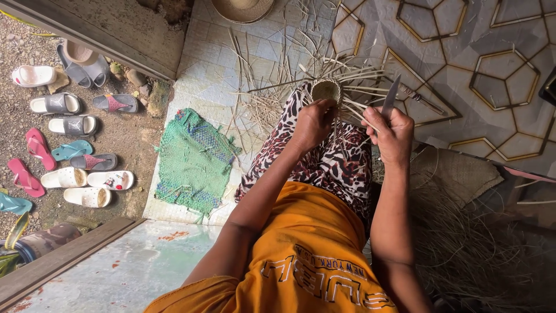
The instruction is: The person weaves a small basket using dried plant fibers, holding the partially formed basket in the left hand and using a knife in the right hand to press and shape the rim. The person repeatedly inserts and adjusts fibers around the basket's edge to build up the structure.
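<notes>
A person sits on the floor (504, 64) and looks down at their two hands. The left hand (313, 123) is wrapped around a small round basket (326, 90) that is only partly woven. The fingers of this hand are curled tight on the side of the basket. The basket sits over the person's knee, on the spotted trousers (339, 162). Long thin straw strips (353, 78) stick out from the basket in every direction.

The right hand (395, 134) is just beside the basket. Its fingers are closed around the handle of a knife (391, 97). The blade points up and away from the person. Some straw strips cross under this hand and touch it.

A green mat (194, 159) lies on the floor to the left of the legs. More loose straw (463, 243) is piled on the right. Many sandals (69, 124) lie on the ground outside the doorway. A straw hat (243, 8) lies at the top, well apart from the hands.
</notes>
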